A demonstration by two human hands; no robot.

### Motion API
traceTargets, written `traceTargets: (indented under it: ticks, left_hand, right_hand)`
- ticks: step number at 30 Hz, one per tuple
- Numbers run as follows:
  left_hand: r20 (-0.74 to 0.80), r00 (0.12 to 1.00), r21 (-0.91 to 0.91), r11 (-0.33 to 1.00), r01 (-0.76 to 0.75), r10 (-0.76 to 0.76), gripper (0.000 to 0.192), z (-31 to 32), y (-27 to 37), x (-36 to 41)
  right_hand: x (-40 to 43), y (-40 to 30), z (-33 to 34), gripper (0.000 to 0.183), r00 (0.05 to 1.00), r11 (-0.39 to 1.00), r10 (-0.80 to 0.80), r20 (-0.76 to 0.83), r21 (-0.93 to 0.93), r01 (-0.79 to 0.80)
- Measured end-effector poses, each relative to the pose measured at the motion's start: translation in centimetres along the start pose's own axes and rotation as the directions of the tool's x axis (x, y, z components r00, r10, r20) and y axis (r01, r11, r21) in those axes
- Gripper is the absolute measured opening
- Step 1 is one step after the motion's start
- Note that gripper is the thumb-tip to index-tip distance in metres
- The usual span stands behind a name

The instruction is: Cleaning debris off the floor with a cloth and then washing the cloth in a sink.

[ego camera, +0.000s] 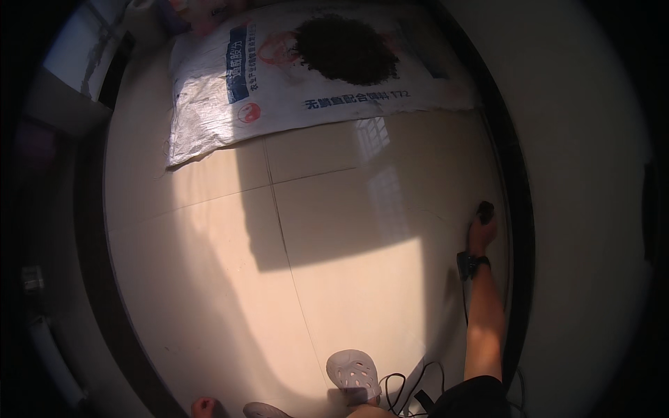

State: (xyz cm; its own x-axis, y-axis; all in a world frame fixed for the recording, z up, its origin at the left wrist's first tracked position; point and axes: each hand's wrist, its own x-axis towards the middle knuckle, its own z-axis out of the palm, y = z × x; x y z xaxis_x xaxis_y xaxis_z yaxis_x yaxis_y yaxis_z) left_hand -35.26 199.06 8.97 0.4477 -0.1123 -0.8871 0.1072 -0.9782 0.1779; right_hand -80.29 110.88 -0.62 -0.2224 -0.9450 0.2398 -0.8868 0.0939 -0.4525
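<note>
At the right, my right hand (483, 235) is closed around a small dark clump (485, 210), whose material I cannot make out, near the black skirting. A black strap with a device (472, 265) and a cable is on that wrist. My left hand (203, 407) shows only in part at the bottom edge, its fingers curled; whether it holds anything is unclear. Ahead, a white woven plastic sack (292, 112) with printed writing lies flat on the tiled floor, bearing a pile of dark, crumbly material (347, 49).
A perforated clog (354, 373) is on my foot at the bottom, with part of another clog (266, 410) left of it. Black cables (413, 389) loop beside it. Dark skirting (517, 209) runs along the right wall. Pinkish items (201, 15) stand behind the sack.
</note>
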Motion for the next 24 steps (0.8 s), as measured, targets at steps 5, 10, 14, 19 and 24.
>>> traceTargets:
  ticks: [5,10,14,19,24]
  left_hand:
    - [0.069,0.993,-0.109,0.989,0.104,-0.097,0.034,-1.5,2.2,-2.4]
    - [-0.13,0.984,-0.022,0.992,-0.122,0.118,0.027,-1.3,-1.5,0.0]
    - [-0.103,0.98,-0.174,0.967,-0.185,0.169,0.027,0.1,-0.7,2.5]
    - [0.018,0.997,-0.622,0.782,-0.049,0.077,0.042,2.0,5.6,5.1]
    - [0.028,0.999,-0.629,0.778,0.003,0.019,0.046,1.5,4.3,5.6]
  right_hand:
    - [3.2,-7.9,5.7,0.036,0.954,0.947,-0.298,0.028,0.139,0.291]
    - [-3.6,-21.8,12.4,0.051,0.727,0.69,-0.682,0.074,0.395,0.607]
    - [-16.7,-30.2,13.4,0.059,0.496,0.448,-0.862,0.104,0.613,0.651]
    - [-38.1,-37.0,9.8,0.064,0.235,0.248,-0.963,0.133,0.782,0.572]
    - [-56.8,-39.4,4.9,0.063,0.033,0.044,-0.999,0.032,0.889,0.457]
